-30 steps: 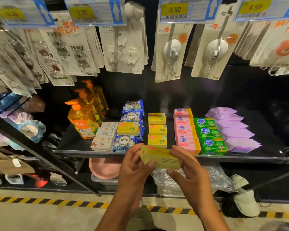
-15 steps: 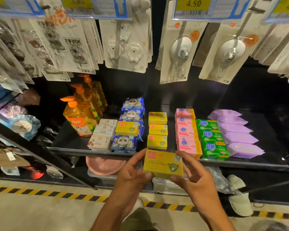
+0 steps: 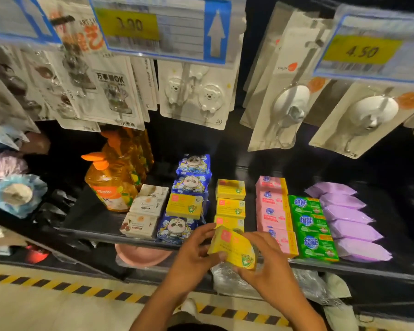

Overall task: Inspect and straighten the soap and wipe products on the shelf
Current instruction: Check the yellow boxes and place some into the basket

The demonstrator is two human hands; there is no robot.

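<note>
Grip of left hand (image 3: 194, 255) and right hand (image 3: 269, 266) around yellow soap box (image 3: 233, 247), label blurred, underside hidden

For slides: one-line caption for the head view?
Person's left hand and right hand hold a yellow soap box at the shelf edge, in front of its matching row.

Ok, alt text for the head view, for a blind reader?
The left hand and right hand hold a yellow box at the shelf edge, before a row of matching boxes. Pink packs, green packs and purple packs lie right of that row; panda wipes and orange bottles left.
</note>
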